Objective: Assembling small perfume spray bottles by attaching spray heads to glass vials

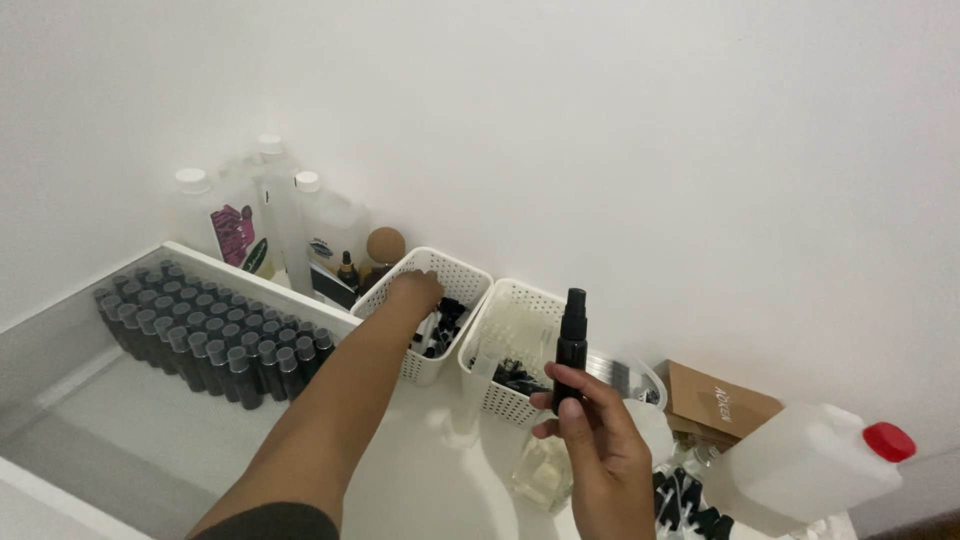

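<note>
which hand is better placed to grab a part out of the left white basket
Left. The left hand is already reaching into the left white basket among its small dark parts, while the right hand is busy holding the small black spray bottle upright.

open tabletop [400, 470] near front, white baskets [505, 385], capped bottles [200, 335] crowding behind

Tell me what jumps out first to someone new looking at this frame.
The right hand holds a small black spray bottle upright at centre, while the left hand reaches into a white perforated basket against the wall. At left, rows of dark capped bottles fill a shallow tray. At lower right lies a translucent jug with a red cap.
</note>
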